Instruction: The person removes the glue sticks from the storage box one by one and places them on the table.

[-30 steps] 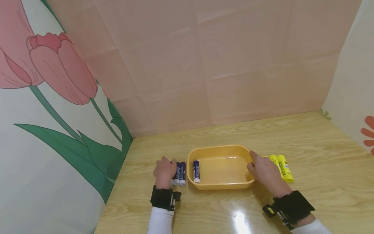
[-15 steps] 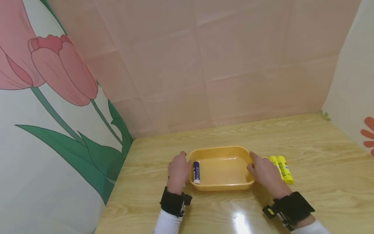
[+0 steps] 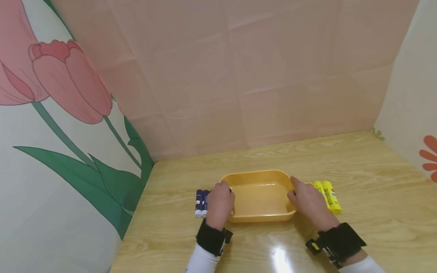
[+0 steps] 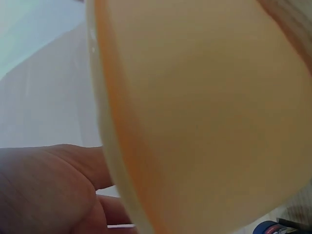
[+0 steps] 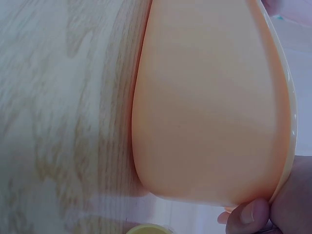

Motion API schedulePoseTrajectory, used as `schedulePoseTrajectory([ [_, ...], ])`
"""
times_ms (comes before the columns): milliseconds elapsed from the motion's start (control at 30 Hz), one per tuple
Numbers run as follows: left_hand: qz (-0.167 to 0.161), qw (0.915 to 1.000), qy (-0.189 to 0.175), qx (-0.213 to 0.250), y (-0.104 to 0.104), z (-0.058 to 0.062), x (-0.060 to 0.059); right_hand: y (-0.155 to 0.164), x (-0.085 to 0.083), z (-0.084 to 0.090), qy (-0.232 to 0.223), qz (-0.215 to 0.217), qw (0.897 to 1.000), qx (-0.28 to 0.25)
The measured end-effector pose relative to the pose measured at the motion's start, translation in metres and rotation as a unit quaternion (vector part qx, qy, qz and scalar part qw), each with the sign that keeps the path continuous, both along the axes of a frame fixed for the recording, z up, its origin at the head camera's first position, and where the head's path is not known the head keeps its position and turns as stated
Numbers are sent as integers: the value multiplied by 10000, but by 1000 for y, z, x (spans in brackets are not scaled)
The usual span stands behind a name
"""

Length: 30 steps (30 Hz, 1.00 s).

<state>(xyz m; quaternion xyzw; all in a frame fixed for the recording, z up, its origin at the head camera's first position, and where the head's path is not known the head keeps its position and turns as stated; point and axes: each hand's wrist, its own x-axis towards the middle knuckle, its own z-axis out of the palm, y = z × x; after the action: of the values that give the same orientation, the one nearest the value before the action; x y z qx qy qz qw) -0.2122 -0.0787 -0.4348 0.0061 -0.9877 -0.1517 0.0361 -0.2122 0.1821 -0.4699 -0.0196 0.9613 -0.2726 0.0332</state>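
A shallow yellow tray sits on the wooden table. My left hand lies over its left rim with the fingers reaching inside, and what they hold is hidden. The left wrist view shows only the tray's outer wall and my palm. Two blue glue sticks lie just left of that hand. My right hand grips the tray's right rim, its thumb against the wall. Two yellow glue sticks lie right of that hand.
The wooden table is boxed in by a pink back wall, a tulip-painted panel on the left and a pale panel on the right. Bare tabletop stretches behind and right of the tray.
My left hand left the blue sticks beside the tray and moved right onto the tray's left rim, now covering the blue stick seen inside it. The right hand stayed on the right rim.
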Motion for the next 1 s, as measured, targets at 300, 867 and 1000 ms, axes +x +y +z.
schedulePoseTrajectory([
  [300, 171, 9976, 277, -613, 17, -7, 3, 3, -1, -2, 650, 131, 9977, 111],
  [867, 206, 9803, 1340, -1434, 28, -24, 16, 3, 1, -3, 480, 141, 9987, 118],
  [1000, 302, 9786, 1118, -1702, 31, -27, 10, 3, 0, -2, 436, 132, 9989, 104],
])
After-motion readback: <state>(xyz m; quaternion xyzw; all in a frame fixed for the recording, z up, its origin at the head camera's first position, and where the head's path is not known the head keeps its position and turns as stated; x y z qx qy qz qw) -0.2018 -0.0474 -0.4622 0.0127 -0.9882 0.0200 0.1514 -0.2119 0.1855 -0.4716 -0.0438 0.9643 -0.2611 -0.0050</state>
